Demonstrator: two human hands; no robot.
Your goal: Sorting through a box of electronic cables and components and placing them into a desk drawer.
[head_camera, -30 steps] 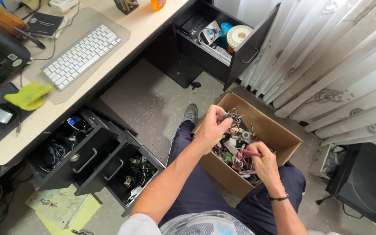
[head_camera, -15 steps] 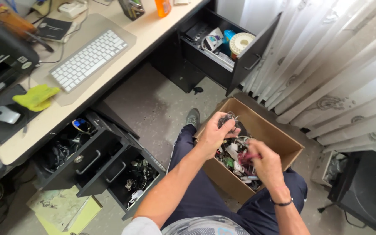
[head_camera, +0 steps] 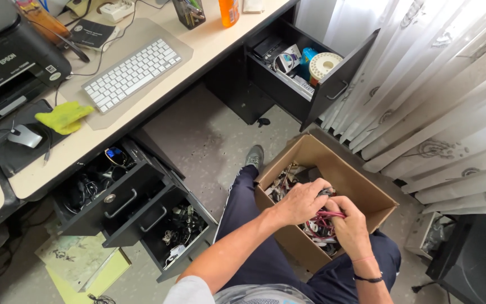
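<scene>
Both hands (head_camera: pixel 327 211) grip red cables (head_camera: pixel 323 220) inside the cardboard box (head_camera: pixel 349 175).

Single head-worn view, looking steeply down from close above lap and cardboard box (head_camera: pixel 361 186), desk (head_camera: pixel 198 42) at upper left

Both hands close together, left (head_camera: pixel 302 201) and right (head_camera: pixel 349 225), fingers curled

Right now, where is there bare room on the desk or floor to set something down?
Bare desk lies between the keyboard and orange bottle. Bare floor lies between the drawers and cardboard box. The box is crowded with cables.
</scene>
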